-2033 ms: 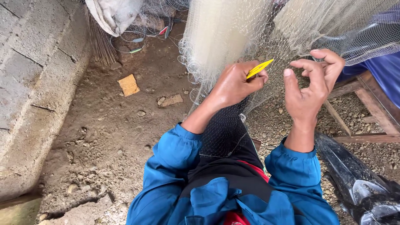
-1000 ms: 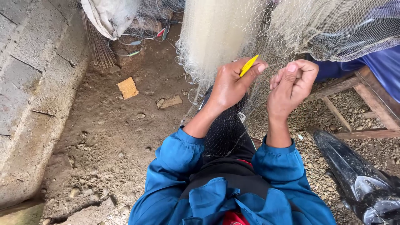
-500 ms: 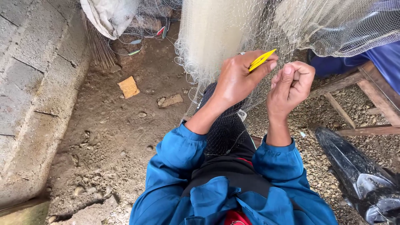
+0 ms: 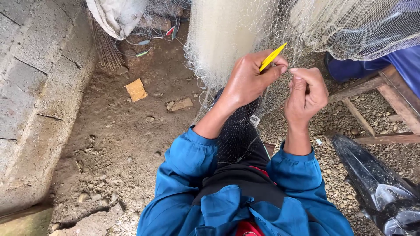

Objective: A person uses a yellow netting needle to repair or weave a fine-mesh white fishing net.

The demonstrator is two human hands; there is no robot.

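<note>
Netting needle (image 4: 272, 57) was bright yellow. Net (image 4: 227, 30) was pale cream, fine diamond mesh, greyer where thin. Sleeves (image 4: 188, 157) were saturated blue. Ground (image 4: 122, 144) was brown dirt, wall (image 4: 30, 87) grey block. Cardboard scrap (image 4: 136, 90) was tan. Plastic sheet (image 4: 372, 179) was glossy black.

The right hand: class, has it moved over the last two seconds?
Yes. The right hand has closed into a fist and drawn in toward the left hand with its yellow needle, away from the wooden frame.
</note>
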